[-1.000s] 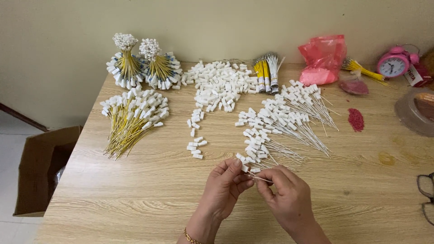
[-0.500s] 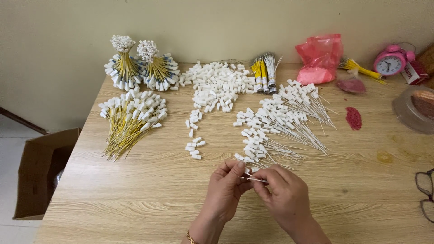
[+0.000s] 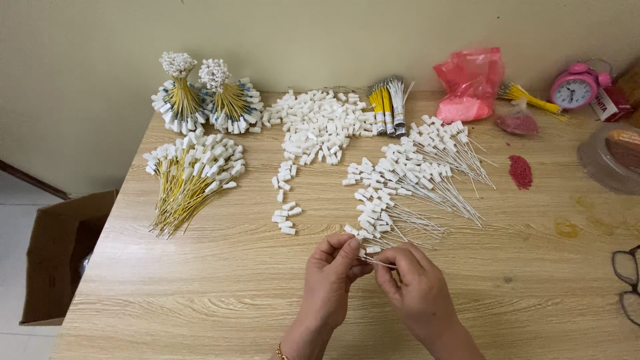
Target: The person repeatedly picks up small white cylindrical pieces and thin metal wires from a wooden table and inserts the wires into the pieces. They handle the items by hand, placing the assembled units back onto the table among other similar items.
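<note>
Head view: thin white wire [image 3: 380,263] pinched between left hand [image 3: 331,280] and right hand [image 3: 417,290], fingers closed on it, just below white-capped wire pile [image 3: 407,183].

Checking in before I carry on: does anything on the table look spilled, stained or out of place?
Yes. A small patch of red granules lies loose on the bare table near the right side, below the pink plastic bag. A yellowish stain marks the wood nearby. The white caps and wire piles look sorted.

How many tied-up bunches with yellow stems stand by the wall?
2: the left bunch and the right bunch stand side by side at the table's back left corner. None seem hidden.
</note>
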